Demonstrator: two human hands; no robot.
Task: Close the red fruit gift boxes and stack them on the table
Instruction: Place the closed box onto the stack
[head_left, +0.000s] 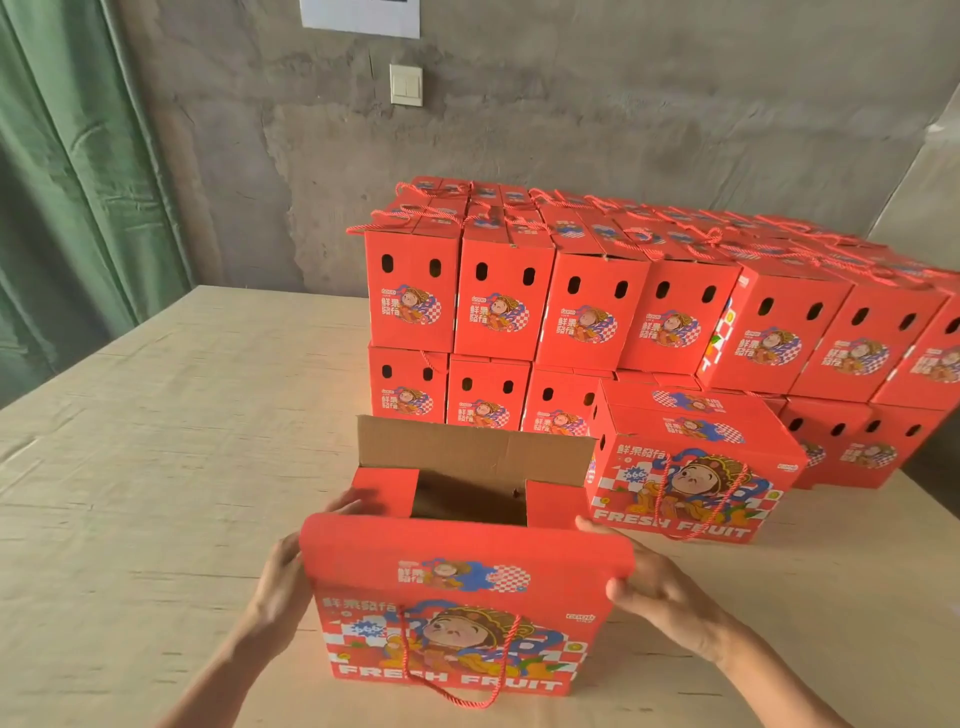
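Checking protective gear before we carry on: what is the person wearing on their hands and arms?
The left hand and right hand are bare, no gloves. The left forearm and right forearm are bare too, no sleeve down to the picture's edge. No watch, bracelet or strap at either wrist; the fingers are too blurred to rule out a ring.

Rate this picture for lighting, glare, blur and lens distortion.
Head view: soft, even light with no glare, only faint shadows on the table; the left hand and right hand are motion-blurred at the open box, whose print is slightly soft; wide-angle distortion tilts the stacked boxes outward toward the right edge.
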